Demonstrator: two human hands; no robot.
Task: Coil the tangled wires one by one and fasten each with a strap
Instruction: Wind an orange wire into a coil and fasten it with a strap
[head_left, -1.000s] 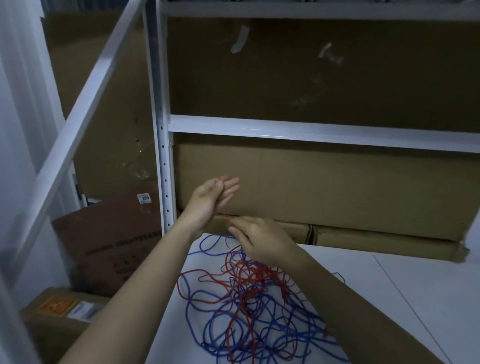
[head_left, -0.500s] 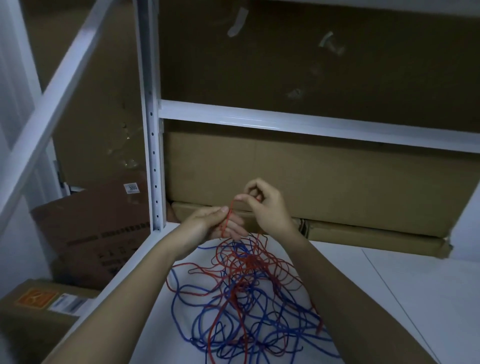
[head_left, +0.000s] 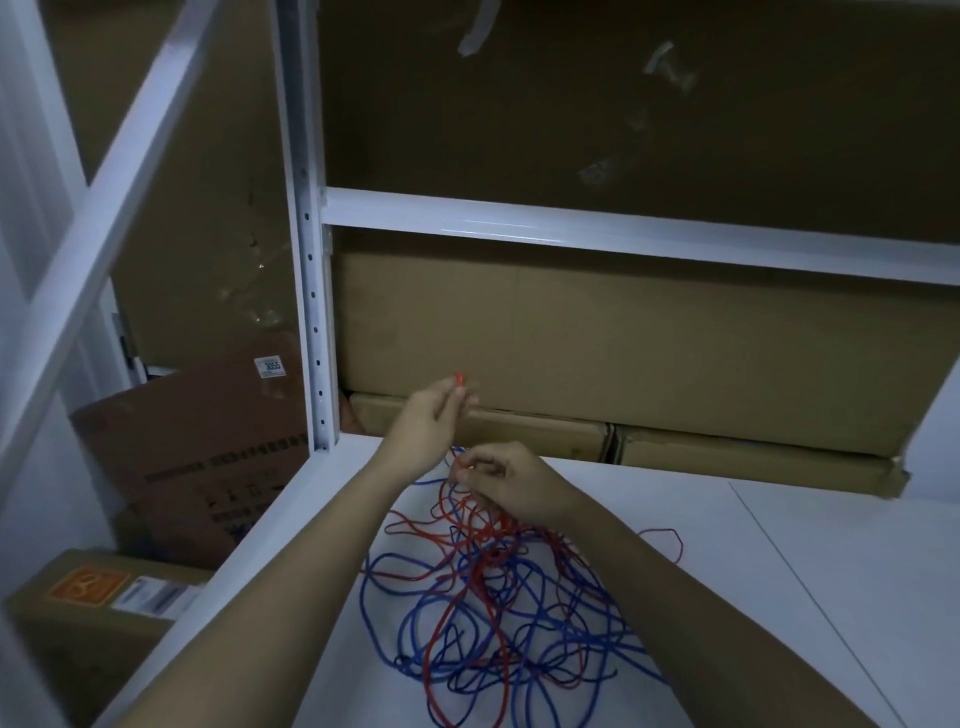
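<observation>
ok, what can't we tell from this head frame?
- Strap: none visible in the head view.
- Red wire routing: lost in the tangle with the blue wire, dim light.
- Right hand grip: fingertips face away.
- Left hand: wire end tiny.
</observation>
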